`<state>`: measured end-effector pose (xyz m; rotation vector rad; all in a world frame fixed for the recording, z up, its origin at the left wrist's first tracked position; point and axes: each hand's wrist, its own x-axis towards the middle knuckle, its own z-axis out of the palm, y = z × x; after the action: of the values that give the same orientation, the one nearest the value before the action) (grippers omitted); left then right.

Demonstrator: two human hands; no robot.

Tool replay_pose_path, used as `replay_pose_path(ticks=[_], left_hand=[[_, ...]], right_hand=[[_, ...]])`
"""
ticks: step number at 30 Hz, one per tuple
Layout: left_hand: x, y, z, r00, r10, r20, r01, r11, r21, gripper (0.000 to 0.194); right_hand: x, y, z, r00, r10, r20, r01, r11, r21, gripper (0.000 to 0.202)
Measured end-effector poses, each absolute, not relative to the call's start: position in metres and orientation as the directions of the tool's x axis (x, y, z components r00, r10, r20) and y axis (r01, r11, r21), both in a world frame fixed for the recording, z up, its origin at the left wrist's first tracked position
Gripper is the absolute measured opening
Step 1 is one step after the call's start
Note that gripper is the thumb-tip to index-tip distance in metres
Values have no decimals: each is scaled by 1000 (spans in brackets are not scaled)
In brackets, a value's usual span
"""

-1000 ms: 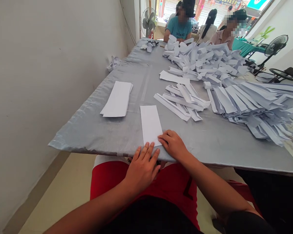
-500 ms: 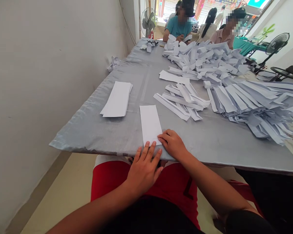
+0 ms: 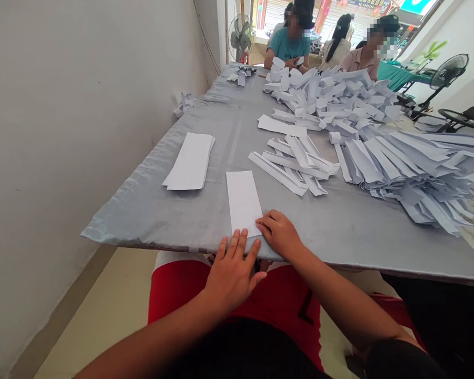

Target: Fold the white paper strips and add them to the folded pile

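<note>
A white rectangular sheet of paper (image 3: 243, 200) lies flat in front of me, its near end close to the table's front edge. My left hand (image 3: 233, 271) rests with fingers stretched out, the fingertips touching the sheet's near end. At the sheet's near right corner, my right hand (image 3: 278, 231) has its fingers pinched together on the paper's edge. Left of the sheet is a stack of similar white sheets (image 3: 189, 160). Several folded paper strips (image 3: 296, 163) lie loosely beyond my right hand.
The table has a grey cloth (image 3: 142, 210). A large heap of folded papers (image 3: 332, 95) covers its far right, with a fanned pile of paper strips (image 3: 411, 168) nearer. People sit at the far end. A wall (image 3: 82, 105) runs along the left.
Both hands stay almost where they were on the sheet. My left hand has shifted very slightly left. At the far end, a person's hands have lowered a little.
</note>
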<state>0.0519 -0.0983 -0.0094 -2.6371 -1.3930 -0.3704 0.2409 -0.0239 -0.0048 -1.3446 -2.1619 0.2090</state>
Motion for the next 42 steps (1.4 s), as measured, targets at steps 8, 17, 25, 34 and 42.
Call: replay_pose_path(ticks=[8, 17, 25, 34, 42], left_hand=[[58, -101, -8, 498, 829, 255, 853, -521, 28, 66], [55, -99, -9, 512, 822, 249, 841, -538, 46, 67], [33, -96, -10, 537, 797, 275, 819, -571, 58, 64], [24, -94, -5, 522, 798, 302, 823, -564, 70, 53], [27, -92, -3, 510, 806, 301, 828, -555, 84, 52]], right_hand=[[240, -57, 7, -560, 661, 499, 702, 699, -139, 30], [253, -68, 9, -560, 788, 258, 801, 594, -78, 40], [260, -70, 6, -554, 799, 231, 818, 575, -27, 42], [266, -72, 4, -552, 791, 263, 822, 569, 14, 39], [247, -73, 10, -514, 789, 337, 842, 539, 21, 38]])
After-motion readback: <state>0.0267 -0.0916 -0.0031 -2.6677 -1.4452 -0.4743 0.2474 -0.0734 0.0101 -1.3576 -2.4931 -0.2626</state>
